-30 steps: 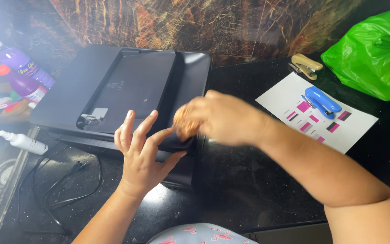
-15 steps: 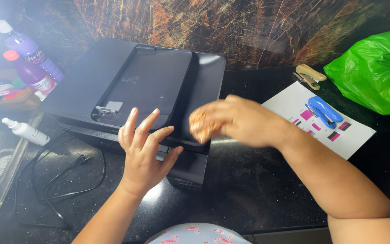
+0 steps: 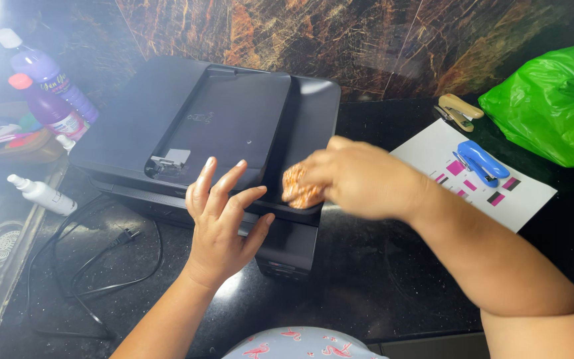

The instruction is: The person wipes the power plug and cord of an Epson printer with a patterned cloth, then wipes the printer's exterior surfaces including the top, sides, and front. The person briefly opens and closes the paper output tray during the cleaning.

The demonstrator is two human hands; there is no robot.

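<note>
An orange cloth (image 3: pixel 301 187) is clamped in the right hand (image 3: pixel 360 178) and pressed on the front right part of the black printer (image 3: pixel 167 126). The left hand (image 3: pixel 224 223), fingers spread apart, is laid flat on the printer's front edge.

A black speckled counter (image 3: pixel 380 279) carries a black printer (image 3: pixel 167 113) at upper left, a printed sheet (image 3: pixel 426 149) and a green bag (image 3: pixel 553 100) at right.

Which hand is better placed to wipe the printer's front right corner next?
Right. The right hand already presses the orange cloth on the printer there; the left hand rests open, holding nothing.
</note>
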